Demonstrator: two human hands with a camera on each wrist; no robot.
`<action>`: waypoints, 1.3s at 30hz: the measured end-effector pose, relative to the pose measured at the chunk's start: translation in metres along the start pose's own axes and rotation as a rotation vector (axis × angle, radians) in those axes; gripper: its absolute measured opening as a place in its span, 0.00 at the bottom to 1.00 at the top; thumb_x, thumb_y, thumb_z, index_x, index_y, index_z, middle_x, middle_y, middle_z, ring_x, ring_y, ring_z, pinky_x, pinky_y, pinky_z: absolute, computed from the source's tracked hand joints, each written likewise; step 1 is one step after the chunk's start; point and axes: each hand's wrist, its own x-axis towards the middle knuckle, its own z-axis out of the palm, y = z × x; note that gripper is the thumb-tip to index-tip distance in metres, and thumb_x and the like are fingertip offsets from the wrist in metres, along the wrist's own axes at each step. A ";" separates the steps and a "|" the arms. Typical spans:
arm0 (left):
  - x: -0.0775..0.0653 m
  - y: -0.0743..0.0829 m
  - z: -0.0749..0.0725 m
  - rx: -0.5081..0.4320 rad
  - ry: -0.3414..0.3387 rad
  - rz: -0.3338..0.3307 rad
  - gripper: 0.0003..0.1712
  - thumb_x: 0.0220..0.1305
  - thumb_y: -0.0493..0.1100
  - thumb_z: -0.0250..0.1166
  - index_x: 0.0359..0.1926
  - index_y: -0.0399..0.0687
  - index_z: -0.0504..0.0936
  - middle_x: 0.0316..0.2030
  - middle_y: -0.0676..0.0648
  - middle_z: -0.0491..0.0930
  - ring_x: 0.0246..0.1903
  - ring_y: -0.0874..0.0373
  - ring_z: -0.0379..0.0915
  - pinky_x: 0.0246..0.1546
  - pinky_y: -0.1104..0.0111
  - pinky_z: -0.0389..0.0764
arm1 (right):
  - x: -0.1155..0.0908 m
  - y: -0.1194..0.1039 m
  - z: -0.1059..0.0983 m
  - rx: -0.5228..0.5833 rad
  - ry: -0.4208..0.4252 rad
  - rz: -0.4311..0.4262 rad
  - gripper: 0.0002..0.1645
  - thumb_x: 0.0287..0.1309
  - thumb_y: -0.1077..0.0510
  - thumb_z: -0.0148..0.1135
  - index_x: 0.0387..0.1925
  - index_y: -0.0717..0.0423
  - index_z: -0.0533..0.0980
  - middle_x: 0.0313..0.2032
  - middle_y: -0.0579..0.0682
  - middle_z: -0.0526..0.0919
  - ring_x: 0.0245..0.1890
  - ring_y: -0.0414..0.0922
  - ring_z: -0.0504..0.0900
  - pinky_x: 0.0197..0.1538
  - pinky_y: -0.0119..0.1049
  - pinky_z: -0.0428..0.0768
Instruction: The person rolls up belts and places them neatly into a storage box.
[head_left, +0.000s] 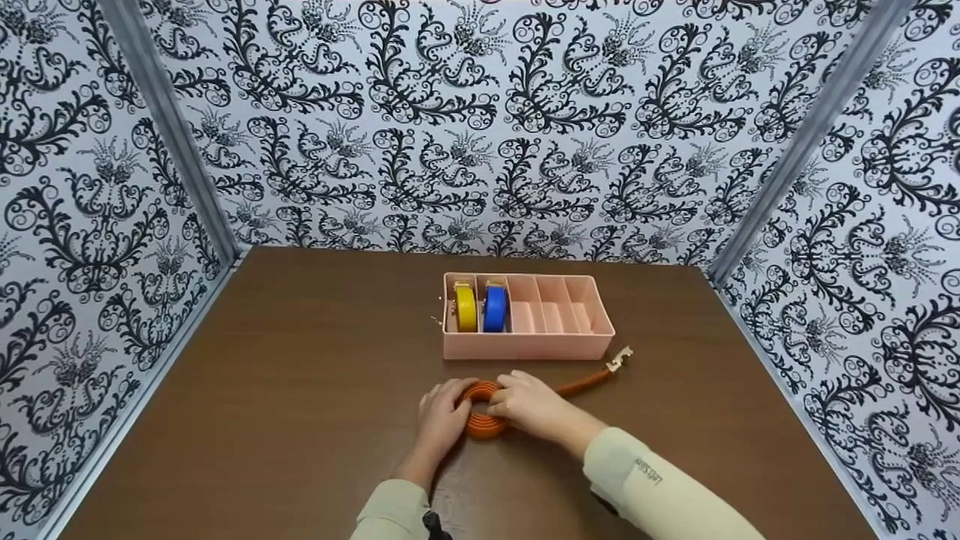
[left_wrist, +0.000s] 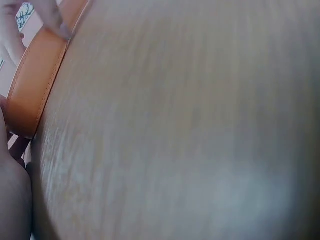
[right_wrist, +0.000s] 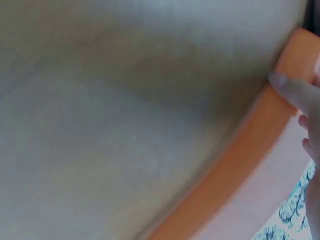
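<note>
An orange-brown leather belt (head_left: 486,427) stands on its edge in a round coil, with a straight tail running right to a pale metal buckle (head_left: 619,359). My left hand (head_left: 444,411) grips the coil's left side, thumb inside the ring. From the right, my right hand (head_left: 529,405) pinches the coil where the tail leaves it. In the right wrist view, a thumb lies against the belt (right_wrist: 235,155). Stitching along the belt's edge (left_wrist: 34,95) shows in the left wrist view.
Behind the hands, a pink divided box (head_left: 529,346) stands on the brown table (head_left: 315,390). Its two left compartments hold a yellow coiled belt (head_left: 466,309) and a blue coiled belt (head_left: 494,309). Patterned walls (head_left: 480,135) enclose the table's back and sides.
</note>
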 end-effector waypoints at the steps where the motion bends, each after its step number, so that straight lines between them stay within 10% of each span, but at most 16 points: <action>1: 0.000 0.000 0.000 0.000 0.004 -0.006 0.18 0.64 0.40 0.61 0.54 0.52 0.83 0.50 0.51 0.81 0.53 0.50 0.73 0.56 0.48 0.65 | 0.002 -0.001 0.001 -0.019 0.025 -0.010 0.11 0.55 0.60 0.68 0.37 0.41 0.87 0.33 0.37 0.84 0.34 0.44 0.72 0.39 0.39 0.70; 10: -0.001 -0.005 -0.001 -0.032 0.034 -0.057 0.21 0.65 0.47 0.63 0.58 0.49 0.81 0.52 0.47 0.81 0.54 0.46 0.73 0.60 0.47 0.63 | 0.015 -0.007 0.003 0.039 -0.006 0.039 0.11 0.39 0.54 0.80 0.28 0.43 0.85 0.24 0.38 0.81 0.29 0.44 0.69 0.34 0.36 0.64; 25: -0.004 -0.005 0.000 -0.009 0.073 -0.108 0.23 0.59 0.50 0.67 0.55 0.50 0.82 0.48 0.47 0.83 0.49 0.47 0.76 0.55 0.50 0.68 | 0.029 -0.030 0.011 0.112 0.004 0.286 0.15 0.40 0.45 0.77 0.24 0.50 0.84 0.24 0.43 0.83 0.36 0.45 0.79 0.42 0.40 0.74; 39: 0.001 0.001 0.005 -0.003 0.041 -0.050 0.19 0.56 0.42 0.64 0.51 0.49 0.84 0.40 0.47 0.82 0.42 0.49 0.75 0.52 0.51 0.65 | 0.008 -0.008 -0.014 -0.051 -0.178 0.007 0.31 0.37 0.45 0.81 0.48 0.41 0.83 0.38 0.40 0.82 0.41 0.45 0.71 0.42 0.38 0.67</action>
